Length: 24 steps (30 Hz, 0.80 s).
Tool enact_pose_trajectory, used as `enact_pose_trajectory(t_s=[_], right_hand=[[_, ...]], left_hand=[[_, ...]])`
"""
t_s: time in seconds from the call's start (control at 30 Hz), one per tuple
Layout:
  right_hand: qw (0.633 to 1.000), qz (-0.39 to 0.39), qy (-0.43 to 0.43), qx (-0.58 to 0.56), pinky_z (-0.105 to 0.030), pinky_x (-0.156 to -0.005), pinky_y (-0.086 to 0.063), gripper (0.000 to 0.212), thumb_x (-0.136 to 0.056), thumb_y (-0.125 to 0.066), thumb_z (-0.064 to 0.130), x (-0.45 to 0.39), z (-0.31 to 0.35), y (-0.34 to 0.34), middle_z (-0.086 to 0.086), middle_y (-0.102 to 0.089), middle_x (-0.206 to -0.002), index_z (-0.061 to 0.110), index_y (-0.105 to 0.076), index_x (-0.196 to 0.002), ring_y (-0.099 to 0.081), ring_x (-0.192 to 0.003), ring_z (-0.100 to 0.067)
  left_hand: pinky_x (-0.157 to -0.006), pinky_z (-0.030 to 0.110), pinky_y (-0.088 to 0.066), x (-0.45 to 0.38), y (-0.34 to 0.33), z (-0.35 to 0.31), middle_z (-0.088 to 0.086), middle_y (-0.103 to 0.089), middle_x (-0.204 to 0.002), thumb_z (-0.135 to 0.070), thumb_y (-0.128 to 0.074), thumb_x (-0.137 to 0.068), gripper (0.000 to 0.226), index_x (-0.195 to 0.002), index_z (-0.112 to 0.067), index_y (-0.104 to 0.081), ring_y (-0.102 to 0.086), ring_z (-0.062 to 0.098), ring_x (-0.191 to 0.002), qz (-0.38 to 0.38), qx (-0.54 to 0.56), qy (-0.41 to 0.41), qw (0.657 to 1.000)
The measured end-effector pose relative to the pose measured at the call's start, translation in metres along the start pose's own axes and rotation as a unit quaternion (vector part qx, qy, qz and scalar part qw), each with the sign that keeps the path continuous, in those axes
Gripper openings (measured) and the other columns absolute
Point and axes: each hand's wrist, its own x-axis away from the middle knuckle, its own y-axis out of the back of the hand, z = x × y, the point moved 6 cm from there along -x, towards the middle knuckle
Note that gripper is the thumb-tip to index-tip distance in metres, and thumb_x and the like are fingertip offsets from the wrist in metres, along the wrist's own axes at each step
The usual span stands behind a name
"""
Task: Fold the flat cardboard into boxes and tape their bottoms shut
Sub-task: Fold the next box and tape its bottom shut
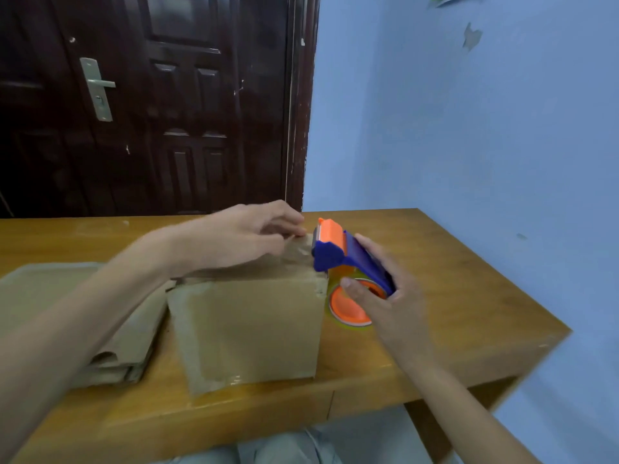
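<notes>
Right hand [385, 293] gripping tape dispenser [348, 262] at box [248, 326] edge; left hand [241, 236] fingers pinching the tape end [299, 244].

Bare forearms, light grey trousers [284, 447]

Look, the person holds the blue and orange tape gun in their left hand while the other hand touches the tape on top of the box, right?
Not quite. The tape gun is in the right hand, not the left. The head view shows the left hand touching the tape on top of the box.
</notes>
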Motion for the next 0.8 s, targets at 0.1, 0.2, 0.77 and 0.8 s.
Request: enact_pose_trajectory(t_s=[0.1, 0.2, 0.77, 0.8], right_hand=[[1.000, -0.020, -0.002, 0.009, -0.020, -0.096, -0.053, 0.063, -0.084, -0.080, 0.036, 0.004, 0.001, -0.002, 0.020, -0.065, -0.135, 0.035, -0.060, -0.143, -0.061, -0.125, -0.012], [0.999, -0.023, -0.010, -0.022, -0.018, -0.096, -0.053, 0.062, -0.084, -0.080, 0.032, 0.001, -0.002, -0.002, 0.018, -0.067, -0.134, 0.030, -0.060, -0.143, -0.062, -0.126, -0.010], [0.999, 0.026, -0.041, 0.008, -0.014, -0.087, -0.054, 0.064, -0.089, -0.075, 0.046, -0.002, -0.042, -0.015, 0.031, -0.062, -0.132, 0.052, -0.047, -0.147, -0.063, -0.120, -0.004], [0.999, 0.025, -0.042, 0.017, -0.013, -0.087, -0.052, 0.064, -0.088, -0.073, 0.052, 0.002, -0.045, -0.016, 0.032, -0.062, -0.132, 0.055, -0.047, -0.146, -0.063, -0.120, -0.003]], left_hand=[[-0.107, 0.034, -0.048, 0.008, -0.011, 0.001, -0.024, -0.059, -0.134, -0.032, -0.065, -0.102, 0.046, -0.143, -0.045, -0.049, -0.056, -0.001, -0.120, -0.036, -0.084, -0.044, 0.995], [-0.096, 0.030, -0.053, 0.012, -0.014, -0.002, -0.026, -0.057, -0.130, -0.058, -0.063, -0.098, 0.050, -0.142, -0.048, -0.043, -0.058, -0.003, -0.112, -0.047, -0.115, -0.089, 0.988], [-0.084, 0.014, -0.044, 0.011, -0.013, -0.005, -0.029, -0.057, -0.128, -0.068, -0.072, -0.085, 0.059, -0.133, -0.048, -0.044, -0.057, -0.003, -0.109, -0.096, -0.133, -0.155, 0.974], [-0.083, 0.016, -0.044, 0.011, -0.013, -0.006, -0.029, -0.058, -0.125, -0.066, -0.072, -0.086, 0.056, -0.131, -0.047, -0.046, -0.058, -0.002, -0.106, -0.099, -0.134, -0.157, 0.973]])
